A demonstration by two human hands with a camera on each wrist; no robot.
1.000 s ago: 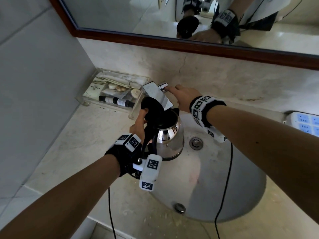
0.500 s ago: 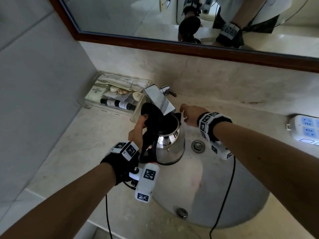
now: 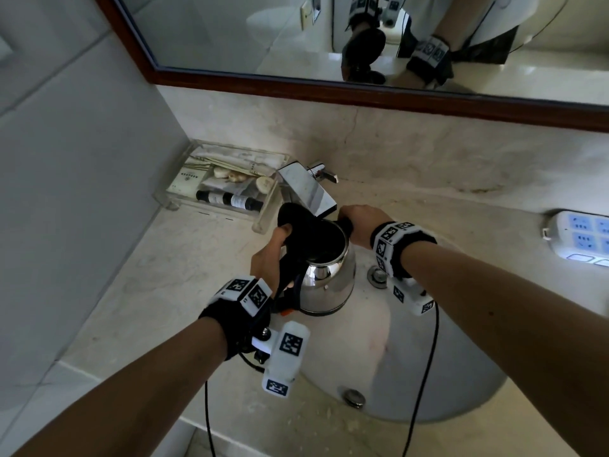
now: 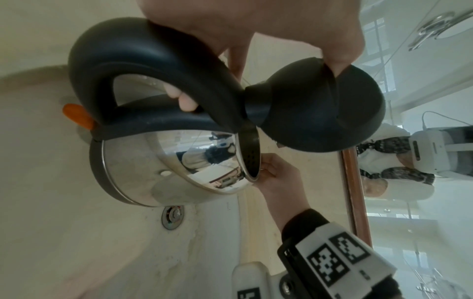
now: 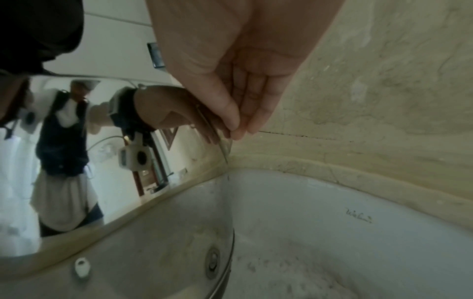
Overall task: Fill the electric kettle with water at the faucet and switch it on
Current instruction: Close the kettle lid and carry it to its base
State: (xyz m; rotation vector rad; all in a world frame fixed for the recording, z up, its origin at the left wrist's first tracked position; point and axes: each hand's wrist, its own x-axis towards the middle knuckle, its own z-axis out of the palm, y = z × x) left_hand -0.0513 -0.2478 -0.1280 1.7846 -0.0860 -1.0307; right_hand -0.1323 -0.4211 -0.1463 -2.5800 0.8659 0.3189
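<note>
A steel electric kettle (image 3: 324, 282) (image 4: 143, 168) hangs over the sink basin (image 3: 428, 374), its mouth just below the chrome faucet spout (image 3: 308, 189). Its black lid (image 3: 295, 222) (image 4: 320, 113) stands open. My left hand (image 3: 267, 258) grips the black handle (image 4: 158, 66), thumb pressed on the lid. My right hand (image 3: 357, 222) (image 5: 236, 127) pinches the kettle's rim at the spout side between thumb and fingers. The faucet lever (image 3: 324, 174) sits behind, untouched. No water stream shows.
A clear tray (image 3: 164, 196) of toiletries stands left of the faucet against the wall. A white power strip (image 3: 583, 239) lies on the counter at right. The drain (image 3: 379, 278) is under the kettle. Black cables hang from both wrists. A framed mirror (image 3: 362, 90) runs above.
My right hand has left the faucet lever and come down to the kettle's rim. The kettle stays at the spout in my left hand.
</note>
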